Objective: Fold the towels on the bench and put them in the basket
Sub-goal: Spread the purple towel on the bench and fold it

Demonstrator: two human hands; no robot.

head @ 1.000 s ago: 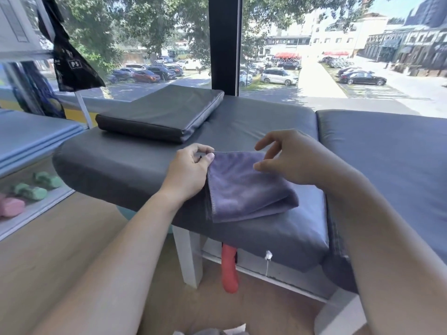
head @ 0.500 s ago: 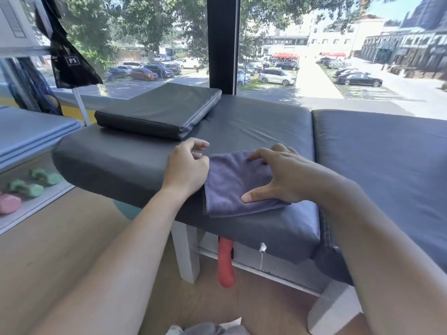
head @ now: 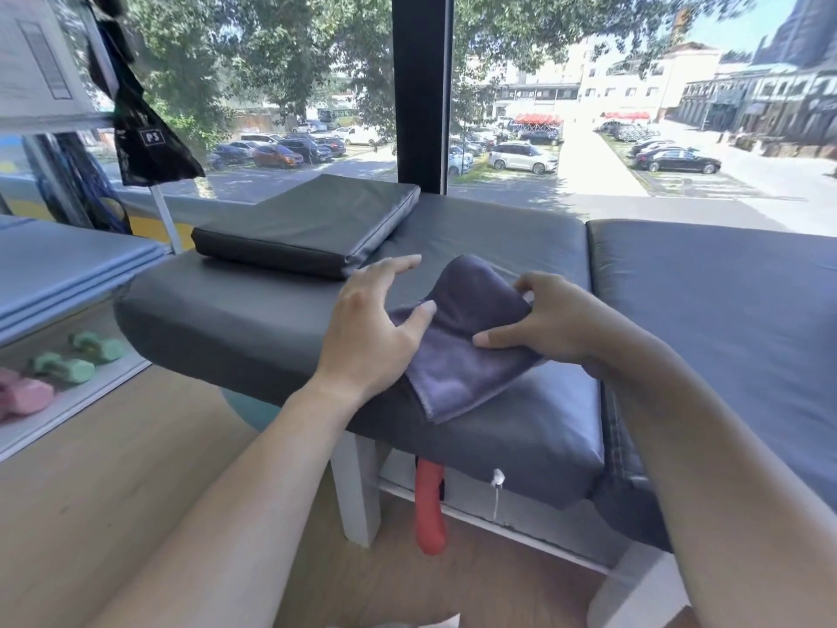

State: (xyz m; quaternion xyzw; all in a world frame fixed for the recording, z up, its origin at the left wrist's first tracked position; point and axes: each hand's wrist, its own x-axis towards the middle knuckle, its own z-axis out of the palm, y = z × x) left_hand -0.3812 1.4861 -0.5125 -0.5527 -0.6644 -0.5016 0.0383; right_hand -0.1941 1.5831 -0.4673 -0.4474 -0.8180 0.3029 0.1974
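Folded purple towel (head: 457, 355) lifting off the front of the grey bench (head: 271, 319).

The right hand (head: 552, 324) pinches its right edge; the left hand (head: 367, 328) is spread, thumb on the cloth. It looks light, soft and floppy, best held along the folded edges. The right fingertips are tucked under, the basket perhaps that cut-off scrap below.

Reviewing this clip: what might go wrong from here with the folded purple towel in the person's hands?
1. The folded purple microfibre towel is held by the right hand alone, with one corner raised; the left hand only rests its thumb on it, so the fold may fall open.
2. The towel's low corner sits near the front edge of the dark grey padded bench, so it might slide off onto the floor.
3. No basket shows clearly here, so the drop may need a blind reach.
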